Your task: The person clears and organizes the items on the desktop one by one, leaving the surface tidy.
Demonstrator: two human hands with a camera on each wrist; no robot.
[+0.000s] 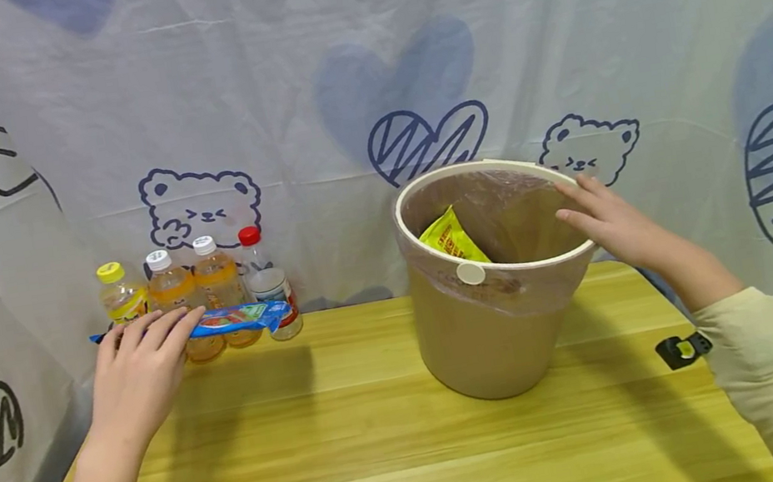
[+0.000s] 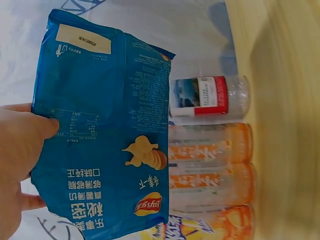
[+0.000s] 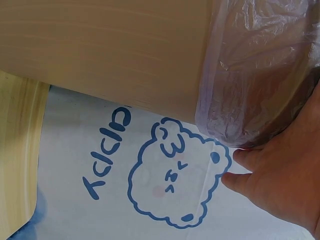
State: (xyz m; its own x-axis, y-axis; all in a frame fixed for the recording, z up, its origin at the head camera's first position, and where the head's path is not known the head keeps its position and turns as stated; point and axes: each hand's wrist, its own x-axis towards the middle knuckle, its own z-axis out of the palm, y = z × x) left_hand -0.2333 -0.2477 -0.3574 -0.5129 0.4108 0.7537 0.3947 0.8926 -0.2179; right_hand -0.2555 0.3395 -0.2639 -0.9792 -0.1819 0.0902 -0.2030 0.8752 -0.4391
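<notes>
Packet, glossy and rectangular, is held near translucent bottles.

Free passage over table between bottles and bin. Bin mouth open above; right hand crowds right rim. Cloth closes rear.

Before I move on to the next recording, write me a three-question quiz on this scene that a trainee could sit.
1. Which hand is holding the blue packet?
2. True or false: the yellow packet is inside the bin.
3. What colour is the cap on the bottle nearest the bin? A) white B) red C) yellow

Key:
1. The left hand.
2. True.
3. B.
</notes>
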